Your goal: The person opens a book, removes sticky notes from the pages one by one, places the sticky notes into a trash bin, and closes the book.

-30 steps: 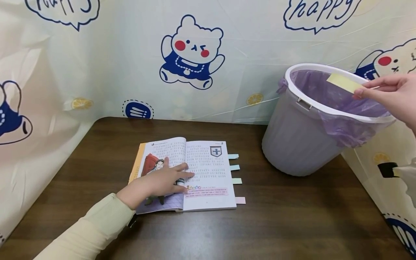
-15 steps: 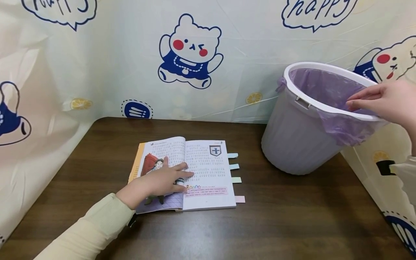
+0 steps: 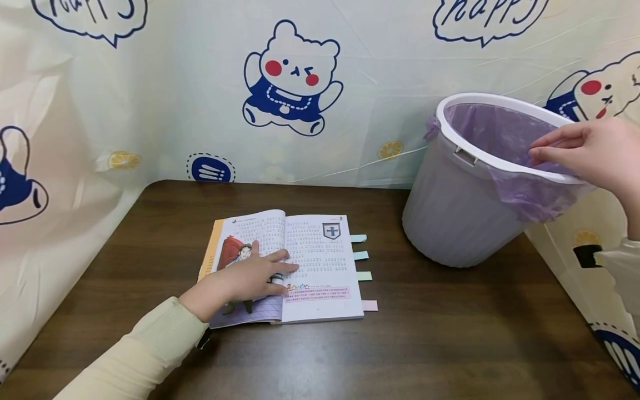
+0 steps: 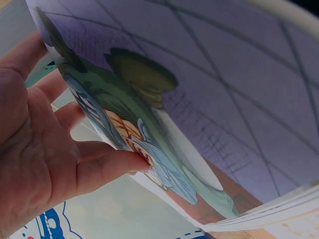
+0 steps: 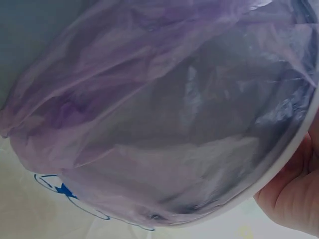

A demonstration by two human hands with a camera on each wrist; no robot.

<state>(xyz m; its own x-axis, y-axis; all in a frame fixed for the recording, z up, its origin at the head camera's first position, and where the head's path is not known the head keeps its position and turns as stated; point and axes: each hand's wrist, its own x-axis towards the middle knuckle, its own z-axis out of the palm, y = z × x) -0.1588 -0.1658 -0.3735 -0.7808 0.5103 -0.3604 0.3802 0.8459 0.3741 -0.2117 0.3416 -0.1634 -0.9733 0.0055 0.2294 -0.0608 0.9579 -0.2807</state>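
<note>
An open book [image 3: 320, 311] with printed pages and a colour picture lies on the table. My left hand [image 3: 247, 283] rests across its left page, fingers spread over the centre fold. In the left wrist view, the left hand [image 4: 50, 149] lies against the illustrated page [image 4: 209, 89]. At the right, my right hand [image 3: 590, 153] hangs over the opening of a grey bin [image 3: 455, 205] with a purple liner bag [image 3: 490, 125]. Its fingers are loosely bent, with a gap between thumb and forefinger and nothing visible there. The right wrist view catches part of the right hand [image 5: 294, 194] beside the white rim.
Several coloured sticky tabs, among them a pink one [image 3: 370, 305], stick out from the book's right edge. The bin stands tilted at the back right of the brown table [image 3: 400, 355]. A curtain [image 3: 370, 66] with printed bears hangs behind and at both sides.
A pale yellow sticky note, pinched in my right hand over the bin earlier, is out of sight now. The right hand's fingers have parted and dipped slightly. My left hand stays on the book.
</note>
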